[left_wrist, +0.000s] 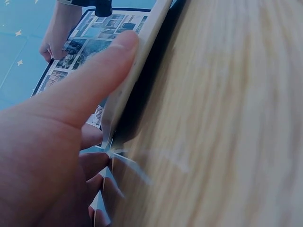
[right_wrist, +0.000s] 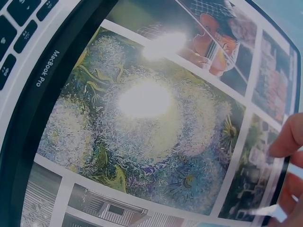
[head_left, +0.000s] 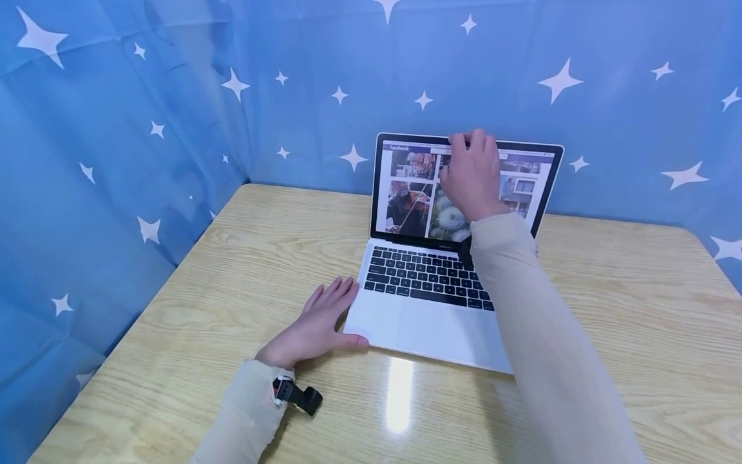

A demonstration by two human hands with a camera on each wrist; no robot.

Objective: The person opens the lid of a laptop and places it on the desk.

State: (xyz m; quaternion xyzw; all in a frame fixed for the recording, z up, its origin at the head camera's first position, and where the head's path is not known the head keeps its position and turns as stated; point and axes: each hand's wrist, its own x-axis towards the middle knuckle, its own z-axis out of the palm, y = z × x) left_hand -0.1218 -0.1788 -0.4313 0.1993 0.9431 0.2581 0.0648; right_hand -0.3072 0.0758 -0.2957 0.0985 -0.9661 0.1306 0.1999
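Observation:
A silver laptop [head_left: 426, 328] stands opened on the wooden table, its lit screen [head_left: 408, 209] showing a page of photos. My right hand [head_left: 474, 174] pinches the top edge of the lid near its middle, thumb on the screen side and fingers over the rim. The right wrist view has that hand's fingertips [right_wrist: 289, 139] at the screen's border. At the laptop's front left corner rests my left hand [head_left: 317, 325], fingers straight along the left side. Its thumb [left_wrist: 102, 71] lies against the front edge. My right forearm covers the right part of the keyboard [head_left: 417, 274].
Wood-grain table [head_left: 232, 258] surface extends to both sides of the laptop. A blue cloth with white stars [head_left: 307, 38] hangs behind the table and along its left side. A black strap device [head_left: 295, 393] sits on my left wrist.

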